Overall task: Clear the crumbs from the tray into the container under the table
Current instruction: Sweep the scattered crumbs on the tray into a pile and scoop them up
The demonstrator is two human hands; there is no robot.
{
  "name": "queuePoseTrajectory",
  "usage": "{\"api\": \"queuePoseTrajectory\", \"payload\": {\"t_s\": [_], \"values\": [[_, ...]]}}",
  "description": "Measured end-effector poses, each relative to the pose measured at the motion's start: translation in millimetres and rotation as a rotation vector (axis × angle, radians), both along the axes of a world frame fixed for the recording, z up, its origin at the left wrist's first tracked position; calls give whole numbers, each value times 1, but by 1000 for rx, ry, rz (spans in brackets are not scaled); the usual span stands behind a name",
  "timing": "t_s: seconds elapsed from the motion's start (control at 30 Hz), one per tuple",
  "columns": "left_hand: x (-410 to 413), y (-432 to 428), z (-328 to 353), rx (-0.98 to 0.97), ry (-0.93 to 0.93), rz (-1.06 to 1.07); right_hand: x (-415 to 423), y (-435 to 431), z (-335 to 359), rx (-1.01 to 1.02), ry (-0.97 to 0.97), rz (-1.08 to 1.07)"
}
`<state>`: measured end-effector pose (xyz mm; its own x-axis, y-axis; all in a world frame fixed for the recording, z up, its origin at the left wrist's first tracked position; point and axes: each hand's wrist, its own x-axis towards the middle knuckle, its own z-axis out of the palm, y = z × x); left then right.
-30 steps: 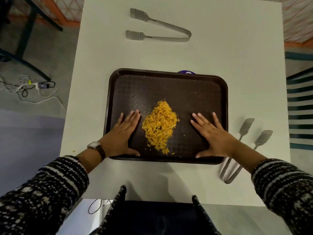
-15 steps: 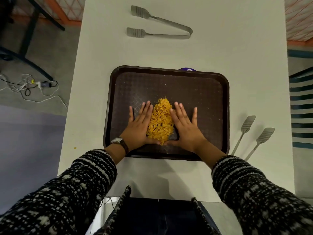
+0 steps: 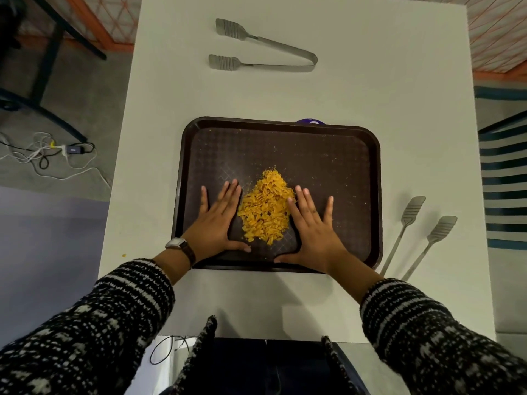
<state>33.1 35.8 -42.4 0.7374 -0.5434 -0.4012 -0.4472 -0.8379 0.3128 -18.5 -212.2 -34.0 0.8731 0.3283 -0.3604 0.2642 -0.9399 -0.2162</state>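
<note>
A dark brown tray [image 3: 328,155] lies on the white table [image 3: 313,92]. A heap of orange-yellow crumbs [image 3: 265,209] sits in the tray's near middle. My left hand [image 3: 218,220] rests flat on the tray just left of the heap, fingers spread, thumb near the heap's front. My right hand [image 3: 312,226] lies flat just right of the heap, fingertips touching its edge. Both hands hold nothing. The container under the table is not visible.
Metal tongs [image 3: 265,52] lie at the far end of the table. A second pair of tongs [image 3: 413,232] lies right of the tray. A purple object [image 3: 309,121] peeks out behind the tray's far rim. Cables [image 3: 48,155] lie on the floor at left.
From wide apart, my hands swept inward and pressed the crumbs into a narrow heap; now they have eased slightly apart and the heap has spread a little.
</note>
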Motion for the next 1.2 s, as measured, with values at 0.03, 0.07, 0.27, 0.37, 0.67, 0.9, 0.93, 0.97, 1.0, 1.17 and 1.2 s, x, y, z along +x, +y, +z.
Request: {"api": "queuePoseTrajectory", "payload": {"t_s": [0.03, 0.07, 0.27, 0.37, 0.67, 0.9, 0.93, 0.97, 1.0, 1.17, 1.2], "values": [[3, -4, 0, 0, -5, -6, 4, 4, 0, 3, -4, 7], [5, -8, 0, -1, -13, -8, 7, 8, -1, 9, -15, 4], [15, -26, 0, -43, -37, -16, 21, 14, 1, 110, -76, -140], [7, -18, -1, -69, -28, -22, 10, 7, 1, 140, -59, -183], [-7, -14, -5, -3, -20, 59, -19, 1, -6, 48, -8, -294], [12, -37, -3, 1, -64, 80, 2, 12, -12, 74, -82, -322], [13, -38, -4, -14, -65, 81, 4, 13, -12, 97, -93, -325], [12, -39, -4, -39, -62, 73, 5, 14, -12, 140, -98, -324], [11, -39, -5, -70, -53, 58, 4, 17, -12, 209, -98, -326], [3, -44, -7, -260, 7, 43, 2, 45, -4, 713, -16, -583], [2, -46, -7, -299, 19, 78, 3, 51, -2, 784, -4, -647]]}}
